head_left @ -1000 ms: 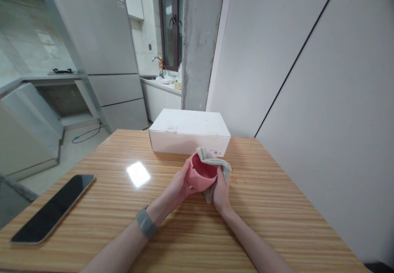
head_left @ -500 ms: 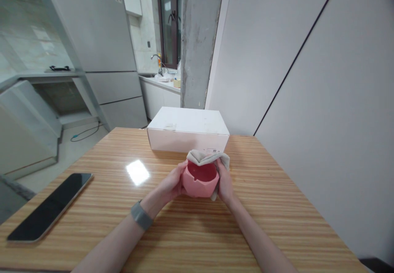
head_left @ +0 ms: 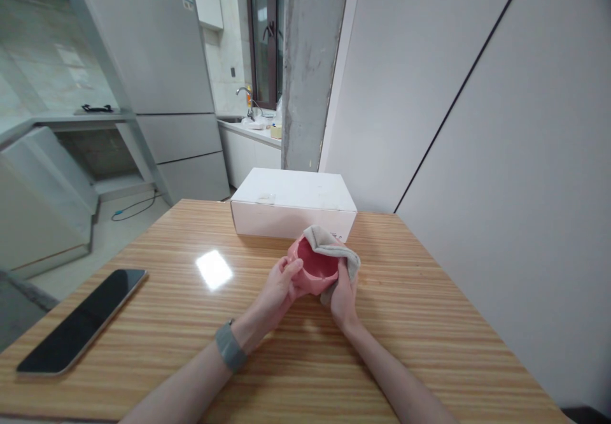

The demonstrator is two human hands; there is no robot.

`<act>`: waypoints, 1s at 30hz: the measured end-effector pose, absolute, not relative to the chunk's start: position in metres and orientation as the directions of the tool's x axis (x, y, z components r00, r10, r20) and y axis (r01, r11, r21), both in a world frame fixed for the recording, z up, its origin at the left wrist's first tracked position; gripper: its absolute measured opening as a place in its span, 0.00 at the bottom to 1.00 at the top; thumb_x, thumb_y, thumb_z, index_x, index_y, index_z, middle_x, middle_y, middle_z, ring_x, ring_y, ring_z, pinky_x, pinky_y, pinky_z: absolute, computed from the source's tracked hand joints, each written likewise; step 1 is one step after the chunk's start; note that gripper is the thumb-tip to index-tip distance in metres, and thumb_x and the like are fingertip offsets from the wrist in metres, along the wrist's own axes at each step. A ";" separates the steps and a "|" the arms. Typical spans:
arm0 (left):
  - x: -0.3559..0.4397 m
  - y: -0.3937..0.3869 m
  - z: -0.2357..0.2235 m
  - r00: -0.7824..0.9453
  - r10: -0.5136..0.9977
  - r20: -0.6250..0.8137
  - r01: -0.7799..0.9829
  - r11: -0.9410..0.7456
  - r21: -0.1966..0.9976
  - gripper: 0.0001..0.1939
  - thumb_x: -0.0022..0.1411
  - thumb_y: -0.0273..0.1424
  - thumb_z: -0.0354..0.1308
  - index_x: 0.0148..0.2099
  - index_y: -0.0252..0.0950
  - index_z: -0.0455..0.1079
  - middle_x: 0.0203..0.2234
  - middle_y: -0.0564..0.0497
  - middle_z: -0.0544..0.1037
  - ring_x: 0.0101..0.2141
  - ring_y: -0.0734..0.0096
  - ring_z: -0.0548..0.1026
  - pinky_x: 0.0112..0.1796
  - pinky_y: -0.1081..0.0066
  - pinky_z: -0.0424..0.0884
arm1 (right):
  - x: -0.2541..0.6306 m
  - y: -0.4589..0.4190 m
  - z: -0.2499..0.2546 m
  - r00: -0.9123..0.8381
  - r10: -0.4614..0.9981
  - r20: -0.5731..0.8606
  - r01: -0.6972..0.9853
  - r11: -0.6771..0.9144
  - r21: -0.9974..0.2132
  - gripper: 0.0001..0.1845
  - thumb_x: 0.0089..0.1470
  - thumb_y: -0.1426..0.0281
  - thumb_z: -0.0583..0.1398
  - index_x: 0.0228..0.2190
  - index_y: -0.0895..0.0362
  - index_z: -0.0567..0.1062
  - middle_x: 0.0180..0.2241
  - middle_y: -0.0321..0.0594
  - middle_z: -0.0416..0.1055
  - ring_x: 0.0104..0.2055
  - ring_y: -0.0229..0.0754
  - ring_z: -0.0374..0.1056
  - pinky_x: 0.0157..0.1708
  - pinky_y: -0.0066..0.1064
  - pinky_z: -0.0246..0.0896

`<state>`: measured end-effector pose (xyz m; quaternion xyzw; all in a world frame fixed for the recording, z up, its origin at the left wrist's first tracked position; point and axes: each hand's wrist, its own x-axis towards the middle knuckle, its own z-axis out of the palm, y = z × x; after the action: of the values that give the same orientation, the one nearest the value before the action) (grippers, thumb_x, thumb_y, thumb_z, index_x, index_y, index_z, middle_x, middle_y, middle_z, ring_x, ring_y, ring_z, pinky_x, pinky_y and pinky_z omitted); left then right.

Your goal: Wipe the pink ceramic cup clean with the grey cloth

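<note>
A pink ashtray (head_left: 319, 277), bowl-shaped with angular sides and a notched rim, is tilted with its opening facing me. My left hand (head_left: 281, 286) grips its left side, the thumb over the rim and the other fingers partly hidden behind it. On the opposite side, my right hand (head_left: 344, 293) is closed on a grey cloth (head_left: 327, 244). The cloth drapes over the ashtray's far right rim and hangs down behind my right hand. Part of the ashtray's outer wall is hidden under the cloth.
Just behind my hands lies a white cardboard box (head_left: 291, 204) on the wood-grain table (head_left: 429, 322). A dark-screened phone (head_left: 83, 322) rests near the table's left edge. A pale wall (head_left: 477, 188) borders the right side; a fridge (head_left: 157, 61) stands beyond the table.
The ashtray turned more upright half a second ago and is now tilted again, slightly higher. The cloth has shifted right along the rim, and my left thumb now lies over the edge.
</note>
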<state>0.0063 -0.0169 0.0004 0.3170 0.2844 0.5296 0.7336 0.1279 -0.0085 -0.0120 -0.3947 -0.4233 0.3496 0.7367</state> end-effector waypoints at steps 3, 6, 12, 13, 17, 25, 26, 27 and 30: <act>0.001 -0.014 0.006 0.396 0.903 -0.167 -0.529 0.373 0.763 0.21 0.58 0.42 0.58 0.47 0.32 0.68 0.41 0.40 0.78 0.38 0.60 0.78 0.39 0.61 0.75 | 0.136 -0.002 -0.011 0.434 0.872 0.226 -0.271 0.366 -0.890 0.20 0.55 0.56 0.56 0.43 0.55 0.74 0.45 0.40 0.74 0.52 0.45 0.66 0.57 0.41 0.54; -0.010 -0.008 0.007 0.520 0.807 -0.279 -0.402 0.520 0.753 0.28 0.59 0.50 0.52 0.50 0.31 0.68 0.39 0.39 0.78 0.35 0.58 0.79 0.36 0.59 0.76 | 0.143 0.004 -0.012 0.402 0.909 0.114 -0.364 0.273 -0.891 0.21 0.53 0.55 0.56 0.41 0.55 0.75 0.43 0.38 0.75 0.51 0.45 0.67 0.55 0.41 0.55; -0.025 -0.004 0.003 0.507 0.790 -0.345 -0.264 0.523 0.810 0.27 0.58 0.50 0.54 0.50 0.34 0.70 0.40 0.43 0.79 0.34 0.63 0.77 0.31 0.66 0.76 | 0.141 -0.001 -0.010 0.175 0.980 0.092 -0.414 0.158 -0.897 0.20 0.51 0.53 0.59 0.37 0.53 0.78 0.38 0.36 0.77 0.48 0.44 0.69 0.53 0.36 0.58; -0.025 -0.004 0.003 0.491 0.799 -0.346 -0.267 0.517 0.813 0.26 0.58 0.49 0.54 0.50 0.34 0.71 0.40 0.43 0.79 0.34 0.64 0.77 0.31 0.67 0.76 | 0.139 -0.003 -0.008 0.166 0.982 0.088 -0.407 0.150 -0.901 0.19 0.50 0.53 0.60 0.37 0.53 0.78 0.38 0.35 0.77 0.48 0.44 0.69 0.53 0.35 0.59; -0.023 -0.001 0.002 0.391 0.842 -0.372 -0.281 0.494 0.823 0.24 0.58 0.48 0.55 0.49 0.35 0.71 0.39 0.44 0.79 0.33 0.65 0.76 0.27 0.68 0.76 | 0.132 -0.006 -0.001 0.187 0.979 0.078 -0.450 0.156 -0.879 0.19 0.48 0.53 0.61 0.37 0.54 0.78 0.38 0.36 0.77 0.48 0.45 0.69 0.53 0.37 0.59; -0.011 0.000 -0.009 0.273 0.904 -0.328 -0.342 0.410 0.845 0.23 0.57 0.46 0.56 0.42 0.31 0.72 0.32 0.44 0.79 0.26 0.68 0.74 0.25 0.67 0.75 | 0.119 -0.010 -0.014 0.359 0.928 0.098 -0.395 0.247 -0.885 0.21 0.51 0.54 0.57 0.41 0.55 0.74 0.43 0.39 0.75 0.51 0.45 0.66 0.55 0.40 0.56; -0.008 -0.002 -0.011 0.258 0.917 -0.305 -0.350 0.383 0.855 0.23 0.56 0.46 0.57 0.41 0.30 0.72 0.30 0.44 0.79 0.25 0.69 0.74 0.26 0.68 0.75 | 0.117 -0.012 -0.018 0.387 0.916 0.110 -0.375 0.265 -0.888 0.21 0.52 0.54 0.57 0.42 0.55 0.74 0.44 0.39 0.74 0.51 0.45 0.66 0.55 0.40 0.56; -0.006 -0.005 -0.012 0.240 0.932 -0.273 -0.361 0.347 0.866 0.22 0.56 0.46 0.58 0.39 0.29 0.72 0.29 0.44 0.79 0.25 0.69 0.74 0.26 0.69 0.74 | 0.115 -0.015 -0.021 0.410 0.904 0.123 -0.357 0.283 -0.890 0.21 0.52 0.55 0.57 0.42 0.55 0.74 0.44 0.40 0.74 0.51 0.46 0.66 0.54 0.41 0.56; -0.001 -0.011 -0.013 0.198 0.968 -0.156 -0.407 0.226 0.885 0.19 0.54 0.43 0.61 0.38 0.30 0.72 0.29 0.46 0.79 0.27 0.70 0.75 0.26 0.73 0.72 | 0.113 -0.021 -0.025 0.436 0.882 0.176 -0.308 0.330 -0.892 0.19 0.53 0.56 0.57 0.41 0.54 0.74 0.42 0.40 0.75 0.49 0.47 0.67 0.52 0.42 0.59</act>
<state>-0.0007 -0.0109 -0.0131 0.3650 0.3838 0.5037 0.6825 0.1131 -0.0206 -0.0250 -0.4153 -0.3458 0.4029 0.7386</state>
